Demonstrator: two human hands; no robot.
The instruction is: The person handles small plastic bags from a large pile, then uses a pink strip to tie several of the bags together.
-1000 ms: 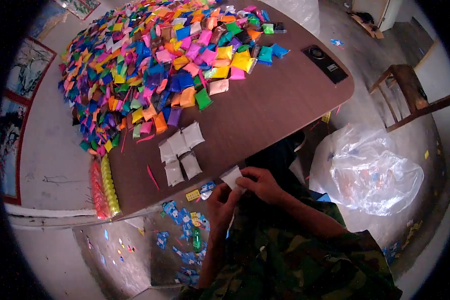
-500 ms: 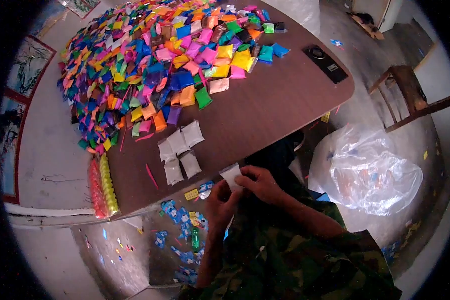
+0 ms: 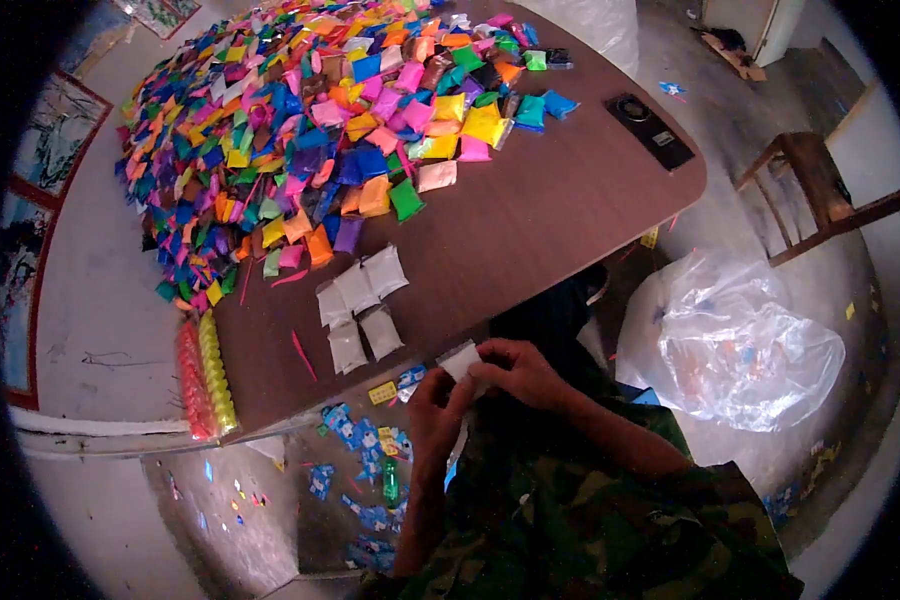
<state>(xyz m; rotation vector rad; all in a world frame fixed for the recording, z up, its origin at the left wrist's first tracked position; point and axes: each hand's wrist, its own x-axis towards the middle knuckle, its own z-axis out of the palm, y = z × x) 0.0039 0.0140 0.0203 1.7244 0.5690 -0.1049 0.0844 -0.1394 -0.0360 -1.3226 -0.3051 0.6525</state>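
A small white packet (image 3: pixel 459 361) is pinched between my two hands, just off the near edge of the brown table (image 3: pixel 530 225). My left hand (image 3: pixel 437 402) grips its lower left side, thumb and fingers closed. From the right, my right hand (image 3: pixel 518 372) holds the packet's other side, fingers bent over it. Several similar white packets (image 3: pixel 350 290) lie grouped on the tabletop ahead of my hands. Behind them spreads a large heap of colourful packets (image 3: pixel 310 130).
A black scale-like device (image 3: pixel 650 130) lies at the table's right end. Red and yellow plastic strips (image 3: pixel 210 375) sit at the left corner. On the floor are a clear plastic bag (image 3: pixel 745 345), a wooden chair (image 3: pixel 820 190), a green bottle (image 3: pixel 390 480) and scattered blue wrappers (image 3: pixel 355 430).
The white packet has tilted and dropped slightly between my hands. My right hand has shifted a little left and down, closer to the left. Things on the table stay put.
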